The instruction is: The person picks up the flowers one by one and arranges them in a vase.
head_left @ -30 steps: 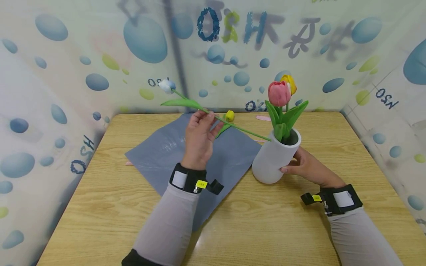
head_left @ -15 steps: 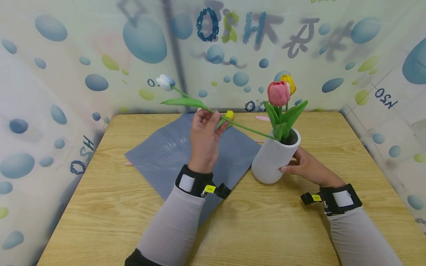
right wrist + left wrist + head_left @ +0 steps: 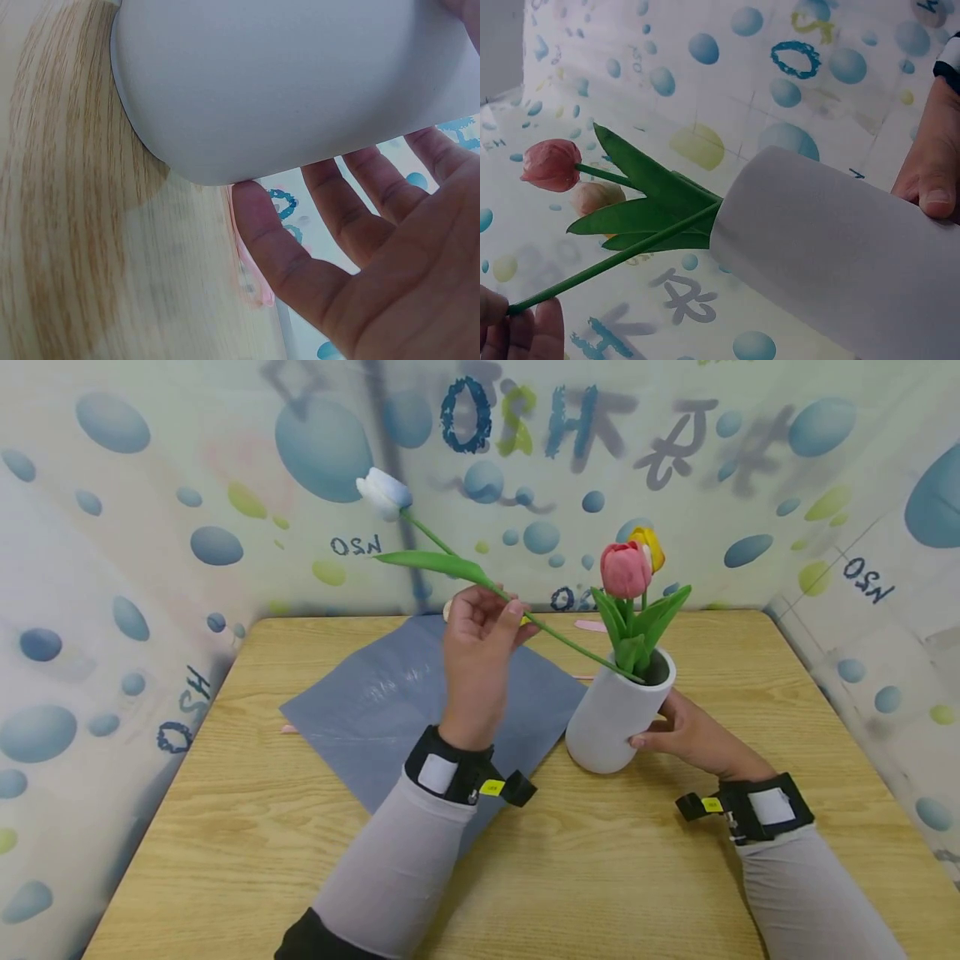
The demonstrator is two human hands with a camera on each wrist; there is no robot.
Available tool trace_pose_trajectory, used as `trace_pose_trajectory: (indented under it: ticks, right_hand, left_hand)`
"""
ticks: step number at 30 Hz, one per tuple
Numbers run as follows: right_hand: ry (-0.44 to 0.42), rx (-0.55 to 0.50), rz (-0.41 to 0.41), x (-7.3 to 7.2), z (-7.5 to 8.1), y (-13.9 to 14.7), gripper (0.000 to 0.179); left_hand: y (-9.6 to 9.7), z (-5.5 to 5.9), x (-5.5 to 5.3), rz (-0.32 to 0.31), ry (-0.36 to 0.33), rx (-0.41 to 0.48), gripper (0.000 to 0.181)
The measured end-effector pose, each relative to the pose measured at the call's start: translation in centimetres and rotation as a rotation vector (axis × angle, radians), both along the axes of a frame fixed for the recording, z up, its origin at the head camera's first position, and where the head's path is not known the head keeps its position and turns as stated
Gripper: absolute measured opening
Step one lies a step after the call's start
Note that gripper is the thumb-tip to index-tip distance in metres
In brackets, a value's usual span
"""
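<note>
My left hand (image 3: 480,652) pinches the green stem of a pale blue-and-white tulip (image 3: 384,493) between thumb and fingers. Its blossom points up and left, and the stem's lower end reaches the mouth of a white vase (image 3: 611,727). In the left wrist view that end passes behind the rim. Gripped low on its side by my right hand (image 3: 678,739), the vase tilts to the right. A pink tulip (image 3: 626,570) and a yellow tulip (image 3: 649,547) stand in it with green leaves. The right wrist view shows curled fingers (image 3: 259,217) against the vase wall.
A grey-blue wrapping sheet (image 3: 360,710) lies on the wooden table (image 3: 600,860) under my left arm. Another yellow blossom (image 3: 523,621) on it is mostly hidden by my left hand. Pink strips (image 3: 591,626) lie near the back edge. A patterned curtain (image 3: 225,460) surrounds the table.
My left hand has moved right and slightly up, carrying the stem's end from the outside of the vase rim to its mouth. The blossom has risen. My right hand and the vase stay put.
</note>
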State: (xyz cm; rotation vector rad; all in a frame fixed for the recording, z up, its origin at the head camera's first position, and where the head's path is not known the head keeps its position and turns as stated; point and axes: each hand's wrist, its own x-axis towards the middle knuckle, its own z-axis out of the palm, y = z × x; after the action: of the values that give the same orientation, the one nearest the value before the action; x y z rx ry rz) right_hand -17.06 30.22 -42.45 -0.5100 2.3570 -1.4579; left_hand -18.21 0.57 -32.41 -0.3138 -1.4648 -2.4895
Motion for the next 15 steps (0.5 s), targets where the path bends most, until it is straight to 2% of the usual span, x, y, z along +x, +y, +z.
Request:
trace_pose_trajectory:
  ticks: [5,15]
  right_hand:
    - [0.015,0.004,0.005,-0.1,-0.1,0.1,0.083]
    - [0.032,0.003,0.009,-0.1,-0.3,0.2,0.083]
  left_hand:
    - [1.0,0.4,0.3,-0.013,0.057,-0.081,0.017]
    - [3.0,0.6,0.9,-0.02,0.187,-0.258,0.023]
